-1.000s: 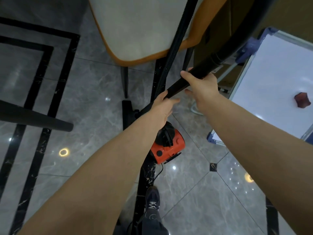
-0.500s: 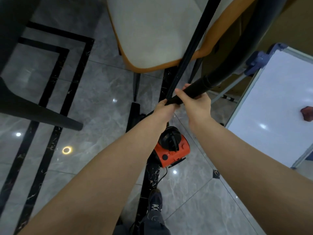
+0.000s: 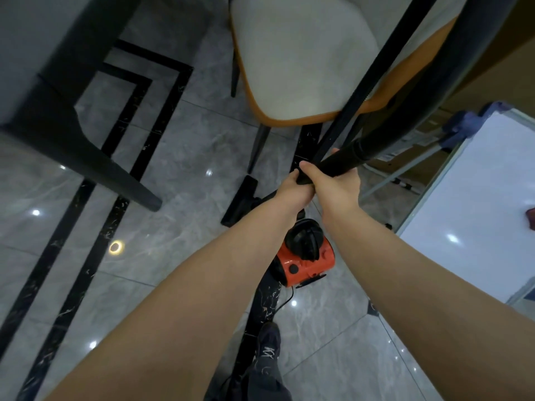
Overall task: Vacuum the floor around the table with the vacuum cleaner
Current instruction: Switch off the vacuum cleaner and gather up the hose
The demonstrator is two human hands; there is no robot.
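Note:
Both hands grip the black vacuum wand (image 3: 344,160) at mid-frame. My left hand (image 3: 292,189) is wrapped around its lower part and my right hand (image 3: 337,185) around it just above, the two touching. The wand runs down to a flat black floor nozzle (image 3: 238,199) resting on the grey tiles. The orange and black vacuum body (image 3: 307,257) sits on the floor under my arms. A ribbed black hose (image 3: 373,70) rises to the upper right. The dark table (image 3: 43,82) with its slanted leg fills the upper left.
A chair (image 3: 301,53) with a pale seat, orange shell and dark legs stands just beyond the nozzle. A whiteboard (image 3: 477,198) on a wheeled stand lies close on the right. My shoe (image 3: 267,342) stands on a black floor inlay, with the power cord (image 3: 285,303) beside it.
My hands have closed up along the wand until they touch. The view has swung left, bringing the table and its leg further into the frame; the chair and whiteboard slid right.

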